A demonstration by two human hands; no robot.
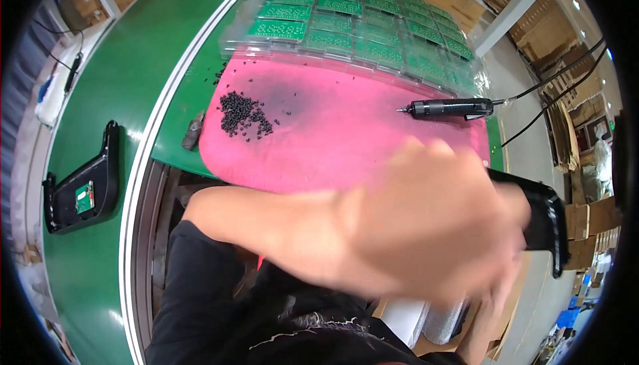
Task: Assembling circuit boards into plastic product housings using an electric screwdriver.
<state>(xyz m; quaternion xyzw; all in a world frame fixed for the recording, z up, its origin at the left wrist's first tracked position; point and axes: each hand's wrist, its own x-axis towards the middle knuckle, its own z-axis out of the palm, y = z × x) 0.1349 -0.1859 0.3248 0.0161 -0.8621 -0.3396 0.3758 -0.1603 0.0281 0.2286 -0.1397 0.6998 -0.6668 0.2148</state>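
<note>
From the lower left, my left forearm reaches across my body, and my left hand (432,225) is smeared by motion over the right front of the pink mat (319,155). Its fingers cannot be made out. My right hand (509,265) is mostly hidden behind it, at the end of a forearm rising from the lower right. A black plastic housing (547,222) sticks out beyond both hands, past the mat's right edge, and appears held by my right hand. Above my hands, a black electric screwdriver (449,108) lies on the mat, its tip pointing left.
Small black screws (243,115) lie heaped on the mat's left. Clear trays of green circuit boards (356,28) stand behind. Another black housing with a small board (83,195) rests on the green surface (143,65) at left. Bubble-wrapped things (442,325) sit in a carton below.
</note>
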